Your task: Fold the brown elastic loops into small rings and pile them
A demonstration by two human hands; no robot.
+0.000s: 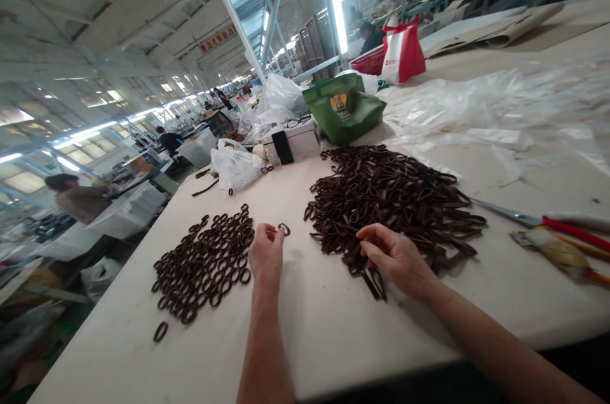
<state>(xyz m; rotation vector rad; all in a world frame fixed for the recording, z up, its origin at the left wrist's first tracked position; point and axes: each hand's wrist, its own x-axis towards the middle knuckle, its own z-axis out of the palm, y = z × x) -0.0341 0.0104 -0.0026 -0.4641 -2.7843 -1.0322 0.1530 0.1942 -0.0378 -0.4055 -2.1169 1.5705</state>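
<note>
Left hand (265,253) pinches small dark-brown oval loop (286,230), dark-brown ring pile (210,262) lying toward left edge of pale table (314,343); right hand (398,259), grip indeterminable, nearer flattened dark-brown strap heap (376,191).

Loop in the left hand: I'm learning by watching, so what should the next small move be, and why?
I'd probably set the dark loop down with the smaller pile of rings. The left hand pinches it beside that pile, and it looks similarly small and rounded, while the right hand is at the near edge of the larger pile of flatter loops.
</note>
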